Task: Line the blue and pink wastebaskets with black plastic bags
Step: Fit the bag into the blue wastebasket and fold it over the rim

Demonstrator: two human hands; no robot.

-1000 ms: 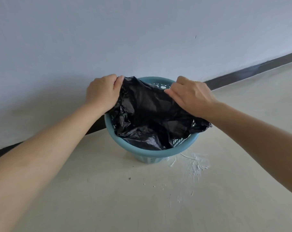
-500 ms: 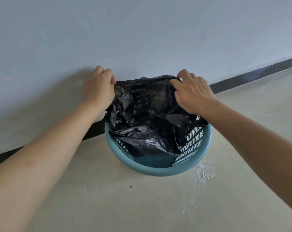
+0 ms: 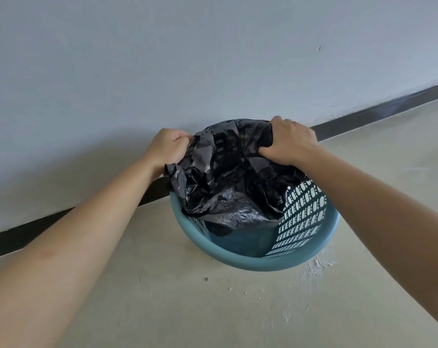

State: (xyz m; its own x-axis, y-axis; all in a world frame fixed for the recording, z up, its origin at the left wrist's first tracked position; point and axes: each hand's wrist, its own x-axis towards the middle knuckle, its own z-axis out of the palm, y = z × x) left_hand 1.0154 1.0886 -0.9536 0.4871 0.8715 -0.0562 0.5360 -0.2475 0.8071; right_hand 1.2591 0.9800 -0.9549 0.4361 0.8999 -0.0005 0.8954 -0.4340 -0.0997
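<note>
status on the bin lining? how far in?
Done: black bag is inside the blue wastebasket. In hand: left hand and right hand grip its mouth at the far rim. Left: near rim is uncovered; no pink basket in view.

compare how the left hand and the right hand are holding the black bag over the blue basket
The left hand is a closed fist pinching the black bag's edge at the far-left side, knuckles up. The right hand is spread wider, its fingers hooked over the far-right edge and thumb tucked under the plastic. The right hand sits slightly higher in view. Both grip the bag's mouth above the far rim of the blue basket.
</note>
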